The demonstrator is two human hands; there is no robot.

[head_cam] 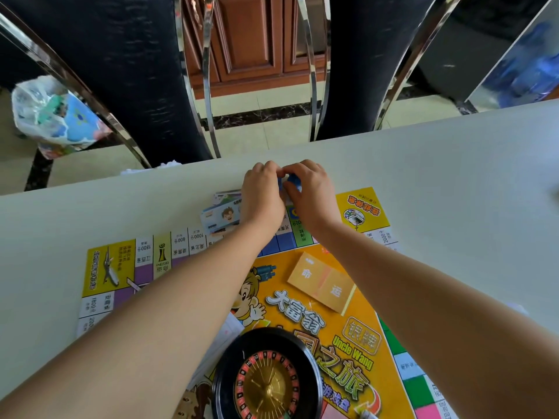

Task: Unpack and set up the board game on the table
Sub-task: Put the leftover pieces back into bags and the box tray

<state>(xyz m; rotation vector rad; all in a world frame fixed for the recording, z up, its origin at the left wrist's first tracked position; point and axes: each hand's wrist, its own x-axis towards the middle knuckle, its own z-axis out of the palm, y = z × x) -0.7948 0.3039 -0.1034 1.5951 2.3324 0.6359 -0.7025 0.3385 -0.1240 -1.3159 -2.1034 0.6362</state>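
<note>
Bare forearms (151, 313) enter from the 6 o'clock edge of the view and reach forward across the table to its far side. There the left hand (261, 189) and right hand (308, 189) meet knuckle to knuckle. The fingers of both hands are curled inward and grip a small blue piece (292, 180) between them. Only a sliver of it shows, so its shape cannot be told, nor whether it is one piece or several. The hands hover over the 12 o'clock edge of the game board (302, 246), which lies unfolded flat on the pale table (453, 176). It has a yellow centre with a cartoon figure and large Chinese lettering, and property squares run along its border. Just beside the left wrist, at 9 o'clock, a loose pile of illustrated cards (219, 217) rests on the board's edge. At 5 o'clock from the hands an orange rectangle (322, 282) bearing two characters lies on the yellow centre; whether it is printed or a stack of cards is unclear. At the board's 6 o'clock a black roulette wheel (266, 379) with a gold middle sits between the forearms. Beyond the table two dark chairs (136, 71) with chrome frames stand at 11 and 1 o'clock. A filled plastic bag (51, 116) sits at 10 o'clock, and a wooden cabinet (251, 40) stands at 12 o'clock.
</note>
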